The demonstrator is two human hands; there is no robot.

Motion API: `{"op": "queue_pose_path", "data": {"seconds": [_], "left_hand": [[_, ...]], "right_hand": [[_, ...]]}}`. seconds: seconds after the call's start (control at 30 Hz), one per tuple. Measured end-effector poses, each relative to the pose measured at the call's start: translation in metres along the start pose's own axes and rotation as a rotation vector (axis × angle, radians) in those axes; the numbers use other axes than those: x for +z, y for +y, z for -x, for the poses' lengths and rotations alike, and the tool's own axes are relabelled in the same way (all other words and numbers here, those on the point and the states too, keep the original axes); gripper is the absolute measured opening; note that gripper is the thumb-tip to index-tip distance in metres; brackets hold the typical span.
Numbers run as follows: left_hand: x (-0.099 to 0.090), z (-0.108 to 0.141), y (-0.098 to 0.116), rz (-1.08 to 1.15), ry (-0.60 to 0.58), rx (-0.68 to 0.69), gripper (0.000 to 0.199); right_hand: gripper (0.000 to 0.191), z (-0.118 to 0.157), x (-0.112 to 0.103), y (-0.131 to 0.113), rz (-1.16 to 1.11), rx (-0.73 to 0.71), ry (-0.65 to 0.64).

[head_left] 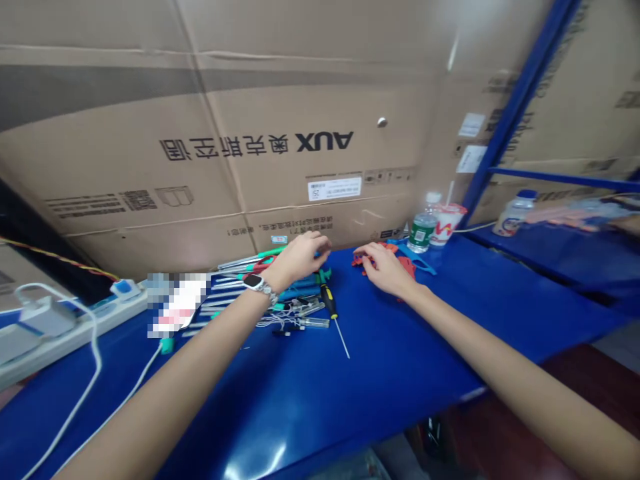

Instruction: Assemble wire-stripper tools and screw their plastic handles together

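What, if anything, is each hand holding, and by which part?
Nothing shows in the left hand; the right hand is at the orange pieces, grip unclear.

Blue table (pixel 430 340) bearing screwdriver (pixel 332 308), bottle (pixel 421 227), cup (pixel 447 225)

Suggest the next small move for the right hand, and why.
Probably pinch one orange-red piece with the right hand: its fingers are right at that pile, while the left hand is over by the black-and-yellow screwdriver, with nothing visible in its grasp.

Light is glaring off the blue tabletop's (pixel 360 393) front, probably from overhead. The right side is blurring and the edges are stretching.
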State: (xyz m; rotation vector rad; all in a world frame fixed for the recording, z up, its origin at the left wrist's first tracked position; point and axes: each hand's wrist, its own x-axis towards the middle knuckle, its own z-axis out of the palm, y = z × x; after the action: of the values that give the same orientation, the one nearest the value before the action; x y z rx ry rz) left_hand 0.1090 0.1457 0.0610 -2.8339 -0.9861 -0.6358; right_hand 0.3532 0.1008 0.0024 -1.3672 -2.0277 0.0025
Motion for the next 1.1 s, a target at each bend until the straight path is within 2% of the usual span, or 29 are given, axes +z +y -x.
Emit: {"op": "queue_pose_path", "data": {"seconds": [0.07,0.2,0.3,0.37,0.5,0.63,0.7,0.77,0.83,0.9,1.0,1.1], "left_hand": [[0.020,-0.021,0.025,-0.002,-0.105,-0.043,0.019],[0.062,-0.051,0.058,-0.003,-0.132,-0.059,0.030],[0.082,-0.063,0.069,-0.019,-0.140,-0.070,0.039],[0.088,-0.067,0.073,-0.033,-0.157,-0.066,0.038],[0.089,-0.065,0.069,-0.068,-0.196,-0.064,0.026],[0.082,-0.050,0.061,-0.095,-0.176,-0.084,0.024],[0.077,-0.039,0.060,-0.089,-0.119,-0.076,0.025],[0.072,-0.027,0.062,-0.062,-0.058,-0.048,0.026],[0.069,-0.018,0.065,-0.029,-0.035,-0.023,0.025],[0.069,-0.014,0.067,-0.014,-0.047,-0.017,0.025],[0.073,-0.016,0.069,-0.020,-0.096,-0.051,0.032],[0.076,-0.019,0.068,-0.007,-0.159,-0.084,0.024]], "right_hand": [[0.036,0.017,-0.011,0.012,0.084,0.101,-0.014],[0.035,0.042,-0.026,0.029,0.200,0.298,-0.046],[0.041,0.052,-0.024,0.037,0.107,0.382,-0.105],[0.045,0.054,-0.018,0.040,0.002,0.400,-0.144],[0.050,0.045,-0.004,0.042,-0.197,0.415,-0.144],[0.062,0.034,0.001,0.041,-0.380,0.489,-0.189],[0.068,0.032,-0.002,0.040,-0.441,0.440,-0.228],[0.071,0.034,-0.009,0.039,-0.455,0.327,-0.255],[0.070,0.035,-0.017,0.039,-0.321,0.199,-0.225],[0.063,0.034,-0.024,0.039,-0.096,0.155,-0.154],[0.052,0.030,-0.028,0.040,0.150,0.146,-0.230],[0.045,0.029,-0.025,0.037,0.230,0.102,-0.304]]}}
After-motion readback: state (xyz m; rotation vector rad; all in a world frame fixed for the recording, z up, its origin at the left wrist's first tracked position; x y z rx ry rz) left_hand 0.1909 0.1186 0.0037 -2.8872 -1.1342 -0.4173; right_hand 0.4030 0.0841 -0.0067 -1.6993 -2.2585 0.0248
